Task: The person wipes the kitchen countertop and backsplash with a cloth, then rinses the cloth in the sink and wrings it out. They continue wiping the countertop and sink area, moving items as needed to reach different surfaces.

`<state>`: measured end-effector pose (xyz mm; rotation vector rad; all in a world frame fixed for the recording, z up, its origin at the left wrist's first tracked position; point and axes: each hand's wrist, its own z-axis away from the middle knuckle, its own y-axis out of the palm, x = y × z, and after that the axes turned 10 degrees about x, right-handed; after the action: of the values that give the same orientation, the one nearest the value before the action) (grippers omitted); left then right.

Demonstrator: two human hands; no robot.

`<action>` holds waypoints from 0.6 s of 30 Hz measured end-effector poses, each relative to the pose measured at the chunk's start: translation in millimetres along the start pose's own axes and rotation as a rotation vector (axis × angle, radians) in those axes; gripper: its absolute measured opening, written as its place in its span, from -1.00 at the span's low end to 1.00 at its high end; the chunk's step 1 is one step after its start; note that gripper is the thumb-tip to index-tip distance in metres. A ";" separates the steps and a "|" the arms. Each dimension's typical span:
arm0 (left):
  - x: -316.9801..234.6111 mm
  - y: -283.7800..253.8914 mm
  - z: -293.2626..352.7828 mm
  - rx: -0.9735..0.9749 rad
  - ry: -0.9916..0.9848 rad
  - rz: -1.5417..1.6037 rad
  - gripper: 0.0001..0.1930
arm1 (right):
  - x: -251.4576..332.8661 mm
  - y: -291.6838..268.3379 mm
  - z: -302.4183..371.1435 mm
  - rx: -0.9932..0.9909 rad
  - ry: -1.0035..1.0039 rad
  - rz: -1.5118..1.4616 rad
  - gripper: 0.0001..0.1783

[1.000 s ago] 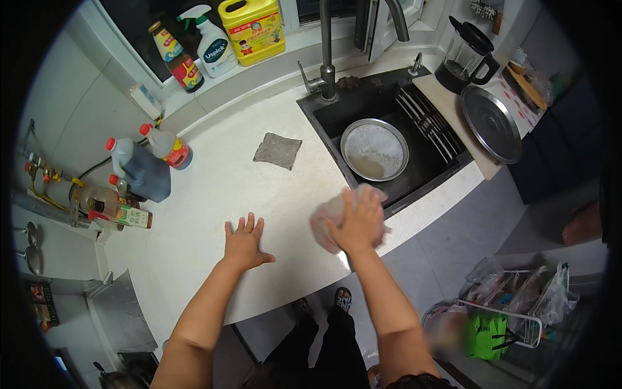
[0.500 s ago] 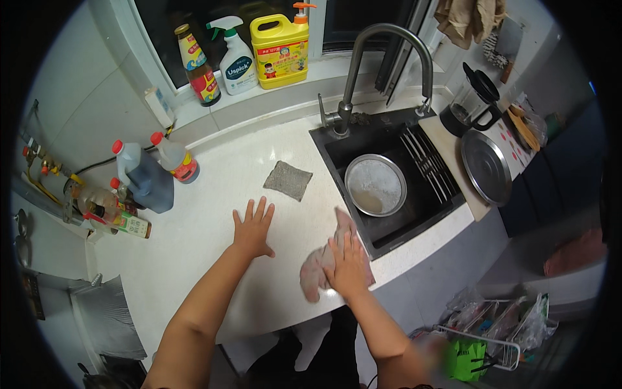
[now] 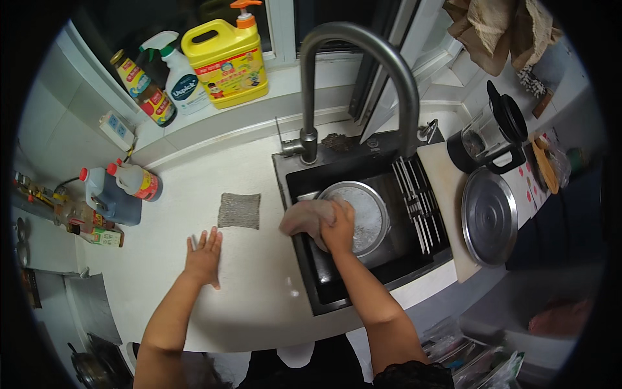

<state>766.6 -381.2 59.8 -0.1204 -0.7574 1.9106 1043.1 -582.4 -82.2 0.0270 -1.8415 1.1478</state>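
Cloth (image 3: pixel 303 218) is gripped over sink (image 3: pixel 311 279) and bowl (image 3: pixel 387 220) by right hand (image 3: pixel 339 227), fingertips partly hidden; left hand (image 3: pixel 203 260), fingers spread, is rested on counter (image 3: pixel 253 279), probably for balance.

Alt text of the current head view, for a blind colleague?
The right hand holds a bunched pinkish-grey cloth over a black rectangular sink, partly hiding a round silver metal bowl. The left hand lies spread on the white countertop near a square grey cloth.
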 end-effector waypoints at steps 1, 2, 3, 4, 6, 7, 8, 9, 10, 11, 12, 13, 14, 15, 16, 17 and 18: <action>0.1 4.5 5.2 -0.096 -0.001 0.005 0.38 | -13.6 -12.4 7.2 0.046 0.141 -0.022 -0.33; -4.5 2.0 12.0 -0.199 0.002 0.012 0.16 | -21.3 -27.6 7.2 0.086 0.279 -0.034 -0.32; -13.2 -2.5 8.5 -0.144 -0.024 0.067 -0.08 | -28.3 -40.8 2.8 0.272 0.407 0.047 -0.29; -22.0 -7.6 2.4 -0.088 -0.050 0.121 -0.32 | -33.6 -53.0 -1.8 0.459 0.534 0.132 -0.26; -60.7 -11.3 -9.4 -0.386 0.011 0.217 -0.93 | -62.5 -56.1 -9.1 0.699 0.610 0.321 -0.20; -95.6 -28.9 -12.2 -0.507 0.206 0.475 -0.71 | -99.3 -40.7 -5.0 0.753 0.567 0.426 -0.17; -136.9 -50.8 -6.8 -0.629 0.353 0.727 -0.73 | -124.0 -29.1 1.8 0.815 0.517 0.525 -0.13; -164.0 -55.9 -18.2 -0.668 0.588 0.855 -0.60 | -121.7 -22.8 7.6 0.836 0.407 0.570 -0.14; -194.1 -69.5 -22.3 -0.486 0.649 1.113 -0.50 | -115.5 -24.5 3.5 0.950 0.350 0.594 -0.16; -217.2 -75.9 -34.1 -0.243 0.594 1.316 -0.45 | -103.0 -26.7 -4.0 1.059 0.284 0.612 -0.18; -242.9 -83.2 -49.4 -0.013 0.502 1.509 -0.38 | -100.0 -28.7 -8.1 1.160 0.234 0.637 -0.20; -268.3 -74.6 -77.8 0.018 0.628 1.764 -0.34 | -140.9 -11.5 -2.6 0.973 0.099 0.459 -0.31; -278.6 -76.2 -94.2 0.108 0.513 1.942 -0.32 | -147.2 -15.4 -14.7 0.948 0.250 0.301 -0.33; -288.2 -84.2 -107.0 0.201 0.392 2.112 -0.30 | -148.7 -26.4 -36.3 0.911 0.398 0.143 -0.34; -295.8 -89.5 -116.6 0.298 0.261 2.276 -0.28 | -149.0 -32.2 -50.3 0.869 0.542 -0.017 -0.35; -305.4 -90.4 -122.9 0.282 0.300 2.380 -0.22 | -151.5 -27.1 -36.9 0.458 0.380 0.188 -0.51; -312.9 -86.3 -136.6 0.368 0.279 2.442 -0.22 | -161.3 -15.8 -26.7 0.437 0.335 0.382 -0.56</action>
<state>1035.0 -562.8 -78.0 -1.6219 0.5608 3.9061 1159.7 -640.1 -182.6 -0.2625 -1.3054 1.6921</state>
